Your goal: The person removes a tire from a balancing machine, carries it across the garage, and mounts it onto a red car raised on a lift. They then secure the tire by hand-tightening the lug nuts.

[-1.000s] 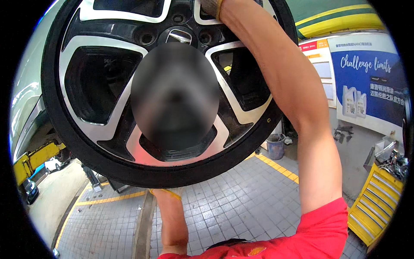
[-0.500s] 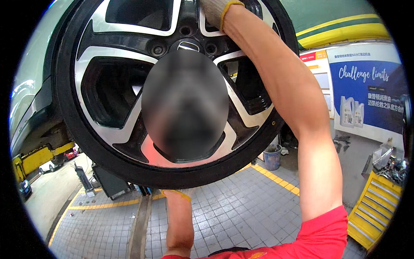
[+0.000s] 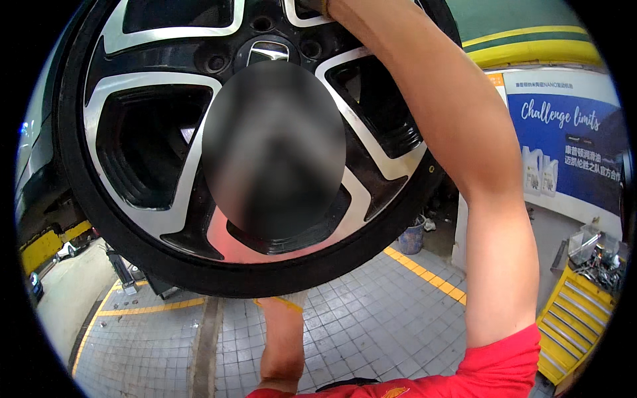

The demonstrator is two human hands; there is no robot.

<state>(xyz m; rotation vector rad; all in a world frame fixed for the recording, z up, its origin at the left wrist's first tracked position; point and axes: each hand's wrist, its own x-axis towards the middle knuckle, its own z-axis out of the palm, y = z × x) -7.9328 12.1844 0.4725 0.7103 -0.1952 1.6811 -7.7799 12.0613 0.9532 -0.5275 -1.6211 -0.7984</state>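
Grey tiled floor with yellow lane markings runs beneath the work, bounded at the right by a blue wall poster and a yellow drawer cabinet with loose tools heaped on top. A small blue bucket stands on the floor beyond the tyre's lower edge; its contents cannot be made out. A black-and-silver alloy wheel with its tyre fills the upper frame, held overhead and blocking the view of most of the bay behind it; a blurred patch covers its centre. The right hand, gloved, reaches up the wheel's face at the top edge, its grip cut off and not determinable. The left forearm rises under the tyre; that hand is hidden behind it. Compared with a second earlier, the wheel sits closer and larger in view, with more floor exposed beneath it.
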